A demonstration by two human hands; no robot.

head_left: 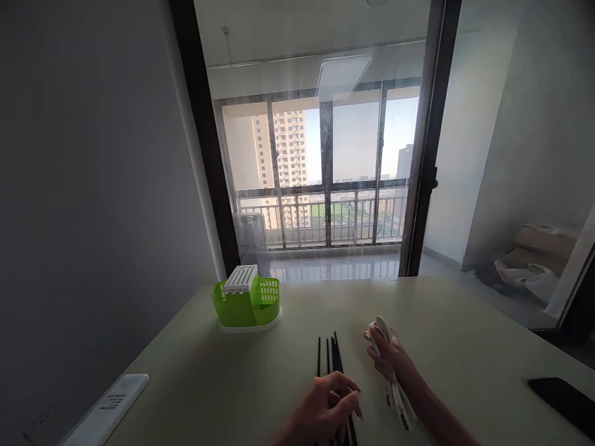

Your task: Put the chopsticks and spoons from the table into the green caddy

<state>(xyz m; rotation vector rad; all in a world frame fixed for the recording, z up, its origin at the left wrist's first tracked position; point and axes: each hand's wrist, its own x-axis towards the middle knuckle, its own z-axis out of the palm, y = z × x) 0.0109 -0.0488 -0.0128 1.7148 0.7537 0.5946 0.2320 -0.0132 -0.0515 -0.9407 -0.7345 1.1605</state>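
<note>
My right hand is wrapped round several white spoons on the right of the table. Their rounded ends stick out above my fingers, and the patterned handles slant down below my palm. Several black chopsticks lie lengthwise on the table, slightly fanned at their far ends. Over them is my left hand, loosely curled with a gap between thumb and fingers. It partly hides the chopsticks, whose near ends come out below it; whether it touches them is unclear.
A green utensil caddy with a white slotted top and white base stands at the back left of the pale table. A white power strip lies at the left edge, a dark flat object at the right. Beyond is a glass door.
</note>
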